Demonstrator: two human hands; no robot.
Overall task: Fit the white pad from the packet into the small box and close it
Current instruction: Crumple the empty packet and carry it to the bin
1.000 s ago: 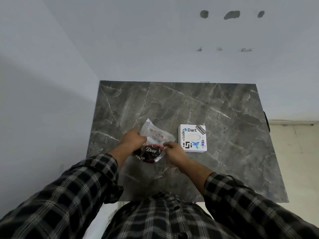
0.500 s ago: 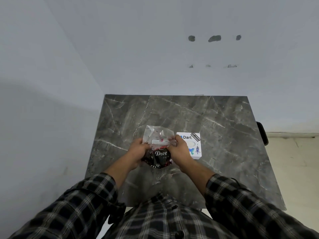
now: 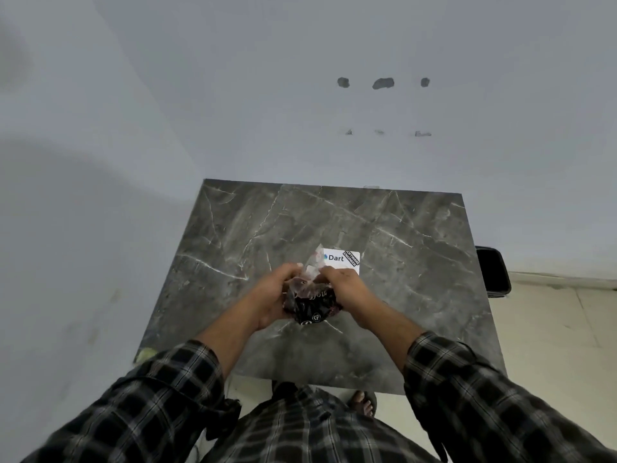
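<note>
Left hand (image 3: 272,295) and right hand (image 3: 347,289) both pinch the crumpled packet (image 3: 312,304) between them above the table (image 3: 417,262), pad not discernible inside, the small white box (image 3: 344,260) lying shut just beyond the right fingertips.

Plain home room: marble-look table (image 3: 384,228), bare patched wall (image 3: 382,83) (tiled floor (image 3: 551,322)).

A dark grey marble-patterned table (image 3: 384,228) with pale veins stands against a plain wall. A small white box (image 3: 345,260) with stickers, one reading "Dart", lies flat on it near the middle, its near half hidden.
</note>
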